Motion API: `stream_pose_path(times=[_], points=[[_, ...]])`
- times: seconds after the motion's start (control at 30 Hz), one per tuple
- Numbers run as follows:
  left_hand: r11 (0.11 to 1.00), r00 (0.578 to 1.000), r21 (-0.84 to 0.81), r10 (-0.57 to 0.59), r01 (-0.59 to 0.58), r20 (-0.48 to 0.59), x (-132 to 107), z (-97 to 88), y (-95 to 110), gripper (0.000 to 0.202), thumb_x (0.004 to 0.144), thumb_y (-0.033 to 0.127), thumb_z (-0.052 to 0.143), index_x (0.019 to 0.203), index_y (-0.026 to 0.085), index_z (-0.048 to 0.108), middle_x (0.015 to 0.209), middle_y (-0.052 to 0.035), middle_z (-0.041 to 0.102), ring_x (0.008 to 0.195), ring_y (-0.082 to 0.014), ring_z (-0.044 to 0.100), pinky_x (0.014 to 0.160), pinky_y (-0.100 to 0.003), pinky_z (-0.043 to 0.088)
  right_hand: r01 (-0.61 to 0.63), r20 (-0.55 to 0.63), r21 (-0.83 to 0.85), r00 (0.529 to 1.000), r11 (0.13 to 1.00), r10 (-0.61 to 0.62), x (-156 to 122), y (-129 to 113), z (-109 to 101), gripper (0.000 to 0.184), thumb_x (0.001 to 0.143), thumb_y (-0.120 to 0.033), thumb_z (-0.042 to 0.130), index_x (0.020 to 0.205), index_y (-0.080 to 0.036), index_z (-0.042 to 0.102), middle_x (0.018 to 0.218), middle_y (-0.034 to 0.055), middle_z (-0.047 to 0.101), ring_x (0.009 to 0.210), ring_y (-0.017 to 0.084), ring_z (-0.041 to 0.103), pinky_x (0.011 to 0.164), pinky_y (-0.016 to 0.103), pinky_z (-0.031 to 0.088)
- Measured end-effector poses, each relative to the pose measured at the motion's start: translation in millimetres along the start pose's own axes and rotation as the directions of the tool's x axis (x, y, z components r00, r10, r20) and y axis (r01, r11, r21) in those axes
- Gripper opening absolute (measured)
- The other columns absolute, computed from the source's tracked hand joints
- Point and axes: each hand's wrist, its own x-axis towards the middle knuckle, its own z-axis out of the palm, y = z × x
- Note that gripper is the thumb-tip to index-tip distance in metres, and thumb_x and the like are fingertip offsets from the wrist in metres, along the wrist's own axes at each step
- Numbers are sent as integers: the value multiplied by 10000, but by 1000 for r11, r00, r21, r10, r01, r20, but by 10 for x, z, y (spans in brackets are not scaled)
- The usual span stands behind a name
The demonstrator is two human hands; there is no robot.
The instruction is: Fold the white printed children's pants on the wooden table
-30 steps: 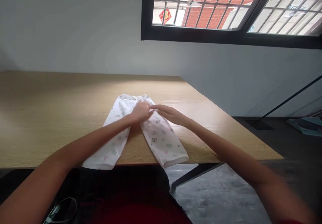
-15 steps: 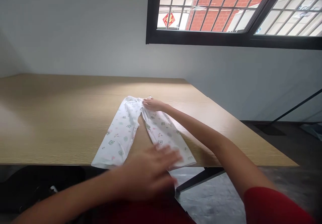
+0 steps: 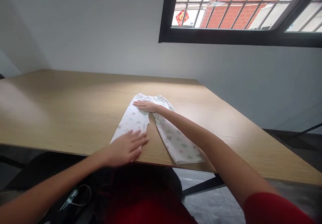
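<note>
A small pair of white pants (image 3: 173, 140) with a pale animal print lies spread on the wooden table, waistband away from me and leg hems by the front edge. My right hand (image 3: 146, 106) rests flat on the upper part, just under the waistband, fingers stretched to the left. Over the lower part of the left leg is my left hand (image 3: 127, 147), its fingers extended; whether it touches the cloth I cannot tell. It covers most of that leg's hem. My right forearm hides part of the right leg.
The wooden table (image 3: 83, 106) reaches back to a grey wall. A barred window (image 3: 233, 9) is at upper right. Beneath the front edge are a black chair (image 3: 42, 168), a white cable (image 3: 84, 195) and a dark table leg (image 3: 203, 185).
My right hand has slid left across the top of the pants. My left hand has moved left and up onto the left leg. The camera view has turned slightly left.
</note>
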Motion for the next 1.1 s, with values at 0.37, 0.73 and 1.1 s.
stream_pose_path(times=[0.37, 0.73, 1.1], points=[[1000, 905, 18, -10, 20, -424, 507, 63, 911, 277, 877, 278, 371, 999, 195, 605, 950, -82, 593, 856, -210, 550, 757, -357, 443, -410, -348, 437, 743, 801, 571, -154, 8, -199, 342, 828, -181, 447, 1151, -223, 548, 1229, 27, 502, 1054, 167, 496, 876, 258, 418], [990, 909, 132, 95, -44, -406, 1220, 536, 1264, 340, 766, 550, 521, 872, 227, 534, 796, -44, 541, 753, -219, 513, 642, -339, 410, -688, -71, 651, 364, 320, 929, -718, 115, -591, 147, 711, -235, 623, 735, -124, 529, 570, 20, 468, 522, 136, 478, 475, 234, 396], [822, 377, -486, -569, 297, -731, 392, -30, 1057, 149, 786, 254, 505, 699, 198, 397, 587, 50, 444, 489, -85, 454, 453, -172, 345, -497, -54, 801, 496, 335, 866, -153, -87, -942, 160, 801, -167, 505, 652, -158, 448, 525, -4, 436, 477, 100, 450, 494, 221, 427]])
